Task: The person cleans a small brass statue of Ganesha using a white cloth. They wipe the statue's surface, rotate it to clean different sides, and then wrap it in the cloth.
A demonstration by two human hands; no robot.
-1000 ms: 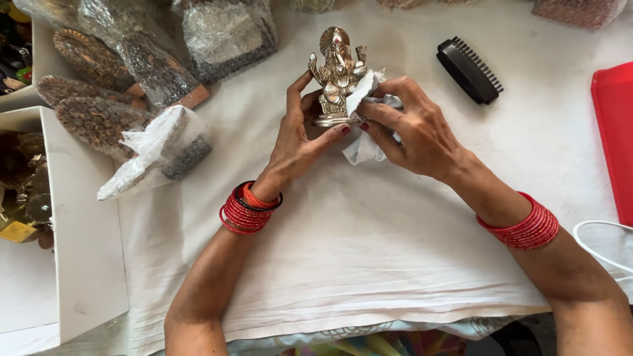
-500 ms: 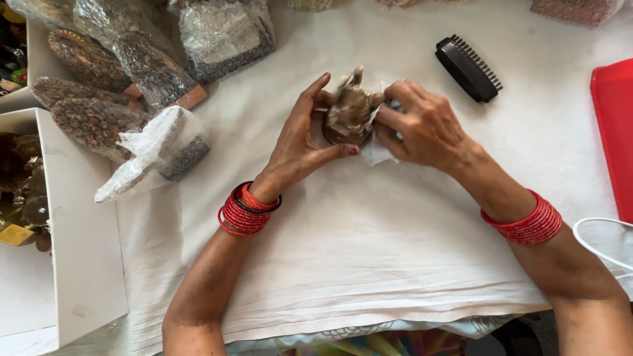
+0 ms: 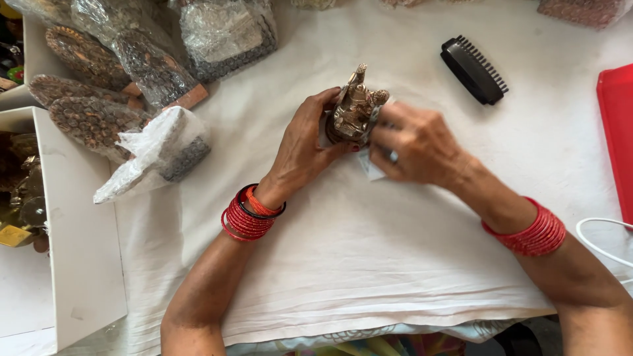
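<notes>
Figurine (image 3: 354, 109), small, metallic, tilted, sits clasped between left hand (image 3: 300, 148) and right hand (image 3: 415, 145), left of the black brush (image 3: 473, 69). Probably heavy, rigid, slippery; best gripped at its base.

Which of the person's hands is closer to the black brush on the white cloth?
The right hand is nearer: the black brush lies just up and to its right. The left hand sits farther off, beyond the metal figurine both hold.

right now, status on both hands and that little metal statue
Left hand and right hand both gripping small brass-coloured metal figurine, tilted, above white cloth. White tissue under right hand. Nothing obstructing.
</notes>
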